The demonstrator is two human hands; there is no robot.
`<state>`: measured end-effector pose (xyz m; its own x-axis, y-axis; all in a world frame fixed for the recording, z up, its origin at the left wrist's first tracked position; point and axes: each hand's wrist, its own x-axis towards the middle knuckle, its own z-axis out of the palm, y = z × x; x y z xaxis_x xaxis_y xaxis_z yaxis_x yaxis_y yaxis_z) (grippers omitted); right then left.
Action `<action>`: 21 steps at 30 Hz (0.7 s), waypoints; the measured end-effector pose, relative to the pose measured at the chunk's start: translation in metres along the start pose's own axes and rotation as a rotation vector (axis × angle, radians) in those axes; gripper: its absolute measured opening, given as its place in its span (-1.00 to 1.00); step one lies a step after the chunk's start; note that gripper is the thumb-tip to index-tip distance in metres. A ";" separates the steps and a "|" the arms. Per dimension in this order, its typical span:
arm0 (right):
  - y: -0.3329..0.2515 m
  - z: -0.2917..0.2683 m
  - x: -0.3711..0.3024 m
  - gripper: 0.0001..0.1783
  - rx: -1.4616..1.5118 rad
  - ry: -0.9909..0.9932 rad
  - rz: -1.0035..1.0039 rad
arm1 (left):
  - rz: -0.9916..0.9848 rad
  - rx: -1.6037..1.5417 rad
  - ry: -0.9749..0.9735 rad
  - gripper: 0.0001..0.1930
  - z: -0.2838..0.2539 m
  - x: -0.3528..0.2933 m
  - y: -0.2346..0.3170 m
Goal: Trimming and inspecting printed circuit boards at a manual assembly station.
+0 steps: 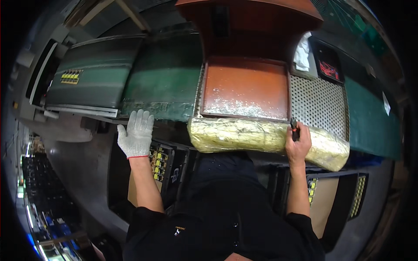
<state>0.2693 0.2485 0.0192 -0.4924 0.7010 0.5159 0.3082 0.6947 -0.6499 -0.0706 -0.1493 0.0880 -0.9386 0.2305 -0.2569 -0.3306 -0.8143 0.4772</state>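
My left hand (138, 135) wears a white knit glove with a red cuff edge. It is held flat with the fingers stretched out, just in front of the green belt's (163, 80) near edge, and holds nothing. In my bare right hand (300, 147) is a small black and orange hand tool (295, 130), possibly cutters; the fingers hide much of it. That hand is over a long padded bar (237, 135) wrapped in shiny yellowish film. Behind the bar lies a shallow orange-red tray (246, 89), its floor wet or glossy.
A perforated metal plate (320, 102) adjoins the tray, with a black bin (326, 61) of red pieces behind. An orange-red hood (252, 21) overhangs the tray. A yellow-and-black circuit board (71, 76) lies on the left conveyor. Black crates (176, 163) holding similar boards stand below.
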 end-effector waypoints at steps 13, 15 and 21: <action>-0.021 0.020 -0.013 -0.63 -0.078 -0.094 -0.081 | 0.307 0.487 0.012 -0.16 -0.028 0.093 0.036; -0.022 0.028 -0.012 -0.63 -0.062 -0.106 -0.114 | 0.328 0.693 0.037 -0.25 -0.062 0.146 0.041; -0.020 0.029 -0.008 -0.60 -0.122 -0.068 -0.137 | 0.563 1.307 -0.057 -0.51 -0.049 0.253 -0.001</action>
<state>0.2437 0.2244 0.0116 -0.5891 0.5889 0.5533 0.3290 0.8002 -0.5014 -0.3025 -0.1161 -0.0190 -0.9656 0.0927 0.2428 0.2589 0.2592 0.9305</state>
